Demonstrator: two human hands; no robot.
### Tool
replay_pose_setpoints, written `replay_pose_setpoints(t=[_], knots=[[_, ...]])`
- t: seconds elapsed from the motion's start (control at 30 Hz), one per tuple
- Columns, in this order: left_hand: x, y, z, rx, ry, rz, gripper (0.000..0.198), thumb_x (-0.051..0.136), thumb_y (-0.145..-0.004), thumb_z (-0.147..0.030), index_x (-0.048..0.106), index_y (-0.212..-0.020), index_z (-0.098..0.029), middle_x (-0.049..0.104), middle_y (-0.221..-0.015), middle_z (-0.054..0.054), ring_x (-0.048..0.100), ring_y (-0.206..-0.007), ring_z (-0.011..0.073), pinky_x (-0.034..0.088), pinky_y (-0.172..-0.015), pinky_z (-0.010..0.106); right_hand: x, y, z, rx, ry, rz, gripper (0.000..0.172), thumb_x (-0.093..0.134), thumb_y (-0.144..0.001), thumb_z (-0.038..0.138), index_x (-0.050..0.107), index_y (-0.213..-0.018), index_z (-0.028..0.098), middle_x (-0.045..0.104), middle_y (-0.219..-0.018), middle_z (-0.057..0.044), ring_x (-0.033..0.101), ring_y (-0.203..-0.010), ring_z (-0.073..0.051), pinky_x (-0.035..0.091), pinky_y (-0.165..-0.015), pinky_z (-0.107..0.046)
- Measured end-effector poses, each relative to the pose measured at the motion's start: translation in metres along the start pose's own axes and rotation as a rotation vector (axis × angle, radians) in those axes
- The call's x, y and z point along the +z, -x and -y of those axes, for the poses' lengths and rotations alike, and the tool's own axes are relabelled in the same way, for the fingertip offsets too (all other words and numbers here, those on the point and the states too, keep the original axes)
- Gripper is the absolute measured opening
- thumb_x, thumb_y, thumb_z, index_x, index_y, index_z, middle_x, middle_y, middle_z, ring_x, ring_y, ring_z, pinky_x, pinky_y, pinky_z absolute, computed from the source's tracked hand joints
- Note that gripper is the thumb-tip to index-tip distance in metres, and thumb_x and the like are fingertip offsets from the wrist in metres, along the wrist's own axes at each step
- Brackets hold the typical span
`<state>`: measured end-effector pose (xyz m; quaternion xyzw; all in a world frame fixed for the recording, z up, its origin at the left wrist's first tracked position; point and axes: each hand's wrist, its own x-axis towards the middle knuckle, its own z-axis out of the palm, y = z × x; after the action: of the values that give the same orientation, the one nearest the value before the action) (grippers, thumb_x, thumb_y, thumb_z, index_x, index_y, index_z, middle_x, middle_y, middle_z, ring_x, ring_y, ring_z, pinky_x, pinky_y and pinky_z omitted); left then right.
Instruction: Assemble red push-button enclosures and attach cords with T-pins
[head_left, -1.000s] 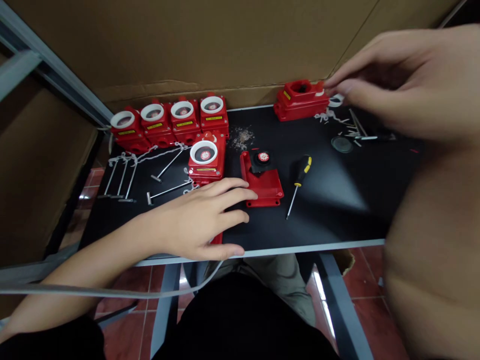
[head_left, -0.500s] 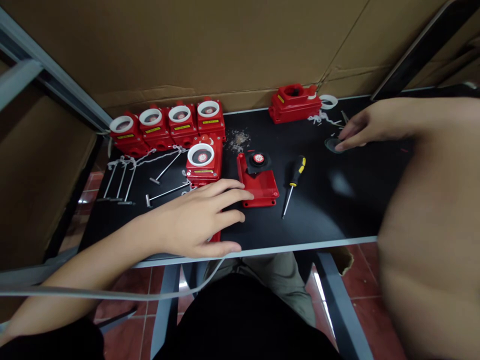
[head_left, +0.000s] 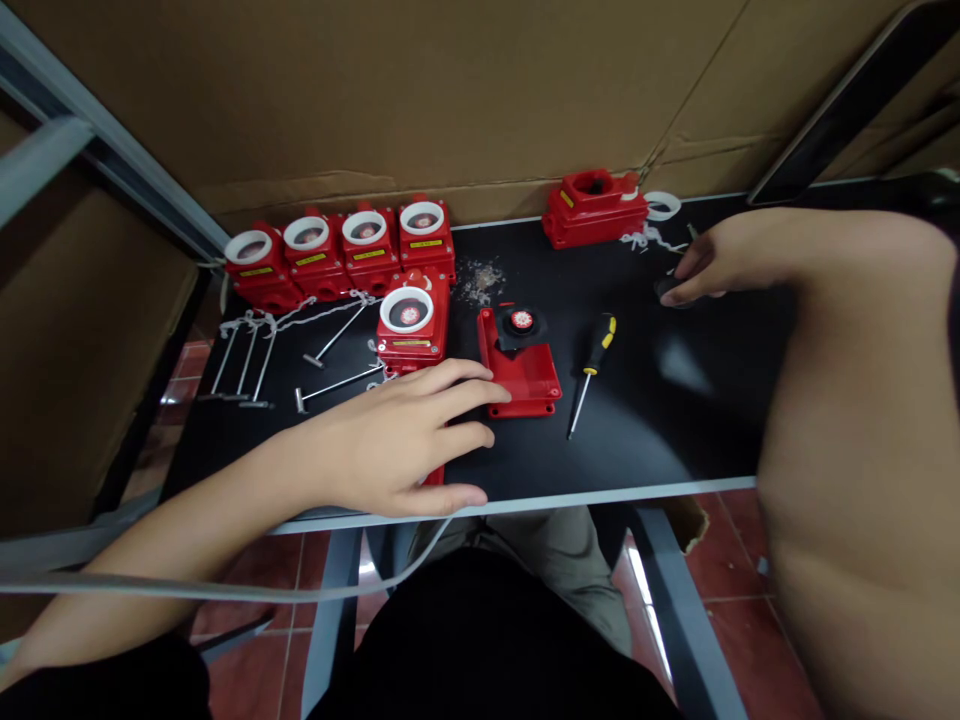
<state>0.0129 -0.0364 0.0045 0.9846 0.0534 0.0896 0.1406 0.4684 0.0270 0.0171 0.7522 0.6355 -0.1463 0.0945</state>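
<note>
My left hand (head_left: 409, 435) lies palm down with its fingers apart, its fingertips at the left edge of an open red housing part (head_left: 529, 375). On that part sits a black square piece with a red-and-white round face (head_left: 522, 321). Under and behind my wrist stands a red box with a white ring (head_left: 406, 310), partly covered. At the right, the thumb and fingers of my right hand (head_left: 705, 270) are pinched on a small disc (head_left: 664, 288), which looks dark now and is mostly hidden. A yellow-and-black screwdriver (head_left: 598, 350) lies between my hands.
Several red boxes with white rings (head_left: 307, 260) stand in a row at the back left. Small metal T-bars (head_left: 337, 388) on white cords lie before them. Crumbs (head_left: 481, 282) are scattered mid-table. Another red box (head_left: 592, 210) and a loose white ring (head_left: 662, 206) sit behind my right hand.
Lying flat and looking clear under my right fingers before, the disc now shows as a dark edge in the pinch. My left hand stays in place.
</note>
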Motion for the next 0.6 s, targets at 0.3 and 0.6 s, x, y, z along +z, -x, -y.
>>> replay_pose_setpoints(t=[0.3, 0.6], knots=[[-0.001, -0.001, -0.001, -0.004, 0.011, 0.000, 0.041, 0.069, -0.119, -0.047, 0.084, -0.128, -0.010, 0.073, -0.163, 0.028, 0.063, -0.159, 0.0496, 0.064, -0.129, 0.066, -0.013, 0.015, 0.026, 0.088, 0.048, 0.143, 0.019, 0.079, -0.098, 0.037, 0.077, -0.084, 0.024, 0.076, -0.079, -0.005, 0.066, -0.072, -0.021, 0.056, -0.077, -0.042], [0.000, -0.001, 0.000, 0.005, 0.014, -0.014, 0.040, 0.069, -0.118, -0.047, 0.085, -0.127, -0.011, 0.074, -0.161, 0.027, 0.062, -0.159, 0.0483, 0.063, -0.131, 0.064, -0.014, 0.038, 0.039, -0.052, 0.039, -0.200, 0.014, 0.084, -0.098, 0.032, 0.080, -0.105, 0.021, 0.083, -0.094, -0.011, 0.070, -0.079, -0.020, 0.057, -0.084, -0.044]])
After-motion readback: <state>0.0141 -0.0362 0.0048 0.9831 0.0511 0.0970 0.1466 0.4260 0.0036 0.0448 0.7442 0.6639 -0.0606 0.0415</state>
